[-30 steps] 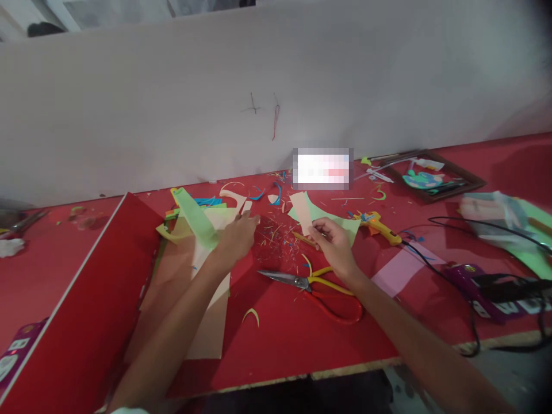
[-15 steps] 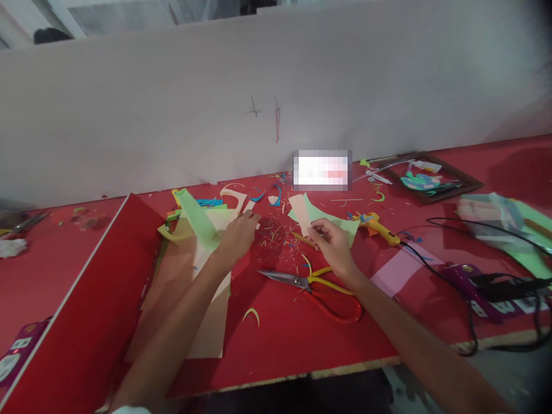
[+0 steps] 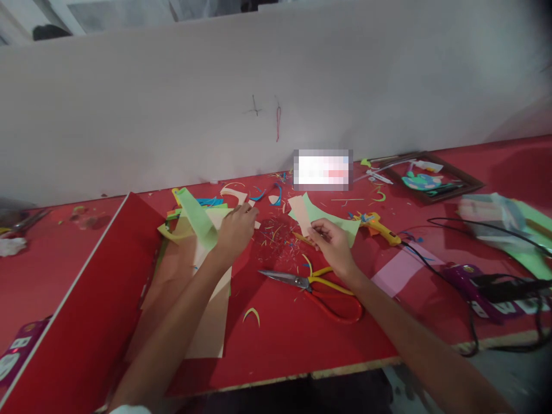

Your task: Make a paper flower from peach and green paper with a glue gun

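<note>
My right hand pinches a peach paper strip between thumb and fingers. Behind the strip lies a light green paper piece, and a pencil-like yellow stick shows beside the fingers. My left hand is bent down over peach paper scraps, its fingers closed; its fingertips are partly hidden, so anything in them cannot be made out. Under the left wrist are peach paper sheets and a curled light green strip. Scissors with yellow and red handles lie between the arms.
A yellow glue gun with a black cord lies right of my right hand, near pink paper and a purple power strip. A red board stands at left. A brown frame is at back right; clippings litter the middle.
My left hand has shifted slightly back and left over the peach scraps. My right hand and its paper strip have stayed in place.
</note>
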A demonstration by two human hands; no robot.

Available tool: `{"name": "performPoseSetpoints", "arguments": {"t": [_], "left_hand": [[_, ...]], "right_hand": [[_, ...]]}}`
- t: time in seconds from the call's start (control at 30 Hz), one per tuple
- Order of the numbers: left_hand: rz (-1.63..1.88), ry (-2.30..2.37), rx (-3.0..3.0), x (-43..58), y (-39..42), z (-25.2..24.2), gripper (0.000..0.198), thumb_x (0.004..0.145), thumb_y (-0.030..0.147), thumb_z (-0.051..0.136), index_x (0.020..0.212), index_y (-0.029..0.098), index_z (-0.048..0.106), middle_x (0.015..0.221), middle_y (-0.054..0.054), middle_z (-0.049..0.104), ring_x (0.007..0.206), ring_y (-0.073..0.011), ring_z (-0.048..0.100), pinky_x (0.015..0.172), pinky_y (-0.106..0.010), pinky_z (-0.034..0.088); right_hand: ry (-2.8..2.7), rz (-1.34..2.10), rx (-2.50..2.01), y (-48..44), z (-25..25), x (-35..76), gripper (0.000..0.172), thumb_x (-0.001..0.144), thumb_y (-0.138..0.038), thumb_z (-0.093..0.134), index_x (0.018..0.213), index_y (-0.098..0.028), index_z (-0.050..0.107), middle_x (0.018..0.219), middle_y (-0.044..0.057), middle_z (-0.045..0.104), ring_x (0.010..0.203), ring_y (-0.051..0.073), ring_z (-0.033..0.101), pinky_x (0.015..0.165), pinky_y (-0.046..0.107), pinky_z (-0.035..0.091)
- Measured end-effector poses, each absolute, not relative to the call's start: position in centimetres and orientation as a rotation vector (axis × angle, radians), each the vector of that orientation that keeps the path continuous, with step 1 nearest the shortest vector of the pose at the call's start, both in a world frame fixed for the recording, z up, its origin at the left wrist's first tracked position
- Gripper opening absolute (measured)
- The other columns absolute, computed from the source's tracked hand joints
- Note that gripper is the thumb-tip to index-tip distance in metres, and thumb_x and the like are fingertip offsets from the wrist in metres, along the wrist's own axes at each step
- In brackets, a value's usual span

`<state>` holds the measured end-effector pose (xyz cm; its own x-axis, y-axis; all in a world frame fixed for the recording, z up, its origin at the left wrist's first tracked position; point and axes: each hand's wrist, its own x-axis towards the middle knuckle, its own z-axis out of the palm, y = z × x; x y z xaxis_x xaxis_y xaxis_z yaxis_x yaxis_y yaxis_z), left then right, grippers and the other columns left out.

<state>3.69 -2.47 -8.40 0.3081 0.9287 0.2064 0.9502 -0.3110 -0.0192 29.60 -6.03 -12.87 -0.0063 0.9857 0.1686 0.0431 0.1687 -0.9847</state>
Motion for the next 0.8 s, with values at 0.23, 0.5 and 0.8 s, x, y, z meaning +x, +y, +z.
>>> {"name": "performPoseSetpoints", "arguments": {"t": [0.23,0.5,0.8], "left_hand": [[-0.777,-1.613,-2.368,3.9,-2.9,-6.9,0.02,0.101,0.019,0.05,0.104,0.023,0.07,0.108,-0.009,0.072,0.098,-0.0247,0.069,0.082,-0.037,0.055],[-1.644,-1.469,-1.659,-1.4,-7.9,-5.5,0.064,0.082,0.029,0.082,0.139,0.023,0.052,0.142,-0.017,0.052,0.134,-0.0311,0.05,0.107,-0.048,0.051],[-1.965,-2.199,-1.88,-5.6,-5.9,-10.2,0.06,0.064,0.056,0.088,0.1,0.017,0.06,0.095,-0.009,0.07,0.089,-0.0258,0.071,0.079,-0.039,0.061]], "right_hand": [[-1.296,1.084,-1.1,-6.0,-12.7,29.5,0.031,0.084,-0.05,0.073,0.083,-0.022,0.062,0.066,-0.001,0.064,0.055,0.013,0.056,0.052,0.026,0.043],[-1.277,1.097,-1.091,-5.9,-12.8,29.6,0.035,0.083,-0.055,0.073,0.082,-0.022,0.063,0.064,-0.002,0.062,0.055,0.013,0.056,0.053,0.026,0.042],[-1.308,1.084,-1.097,-6.0,-12.9,29.5,0.035,0.085,-0.056,0.071,0.084,-0.021,0.063,0.067,-0.002,0.062,0.058,0.014,0.058,0.055,0.027,0.043]]}}
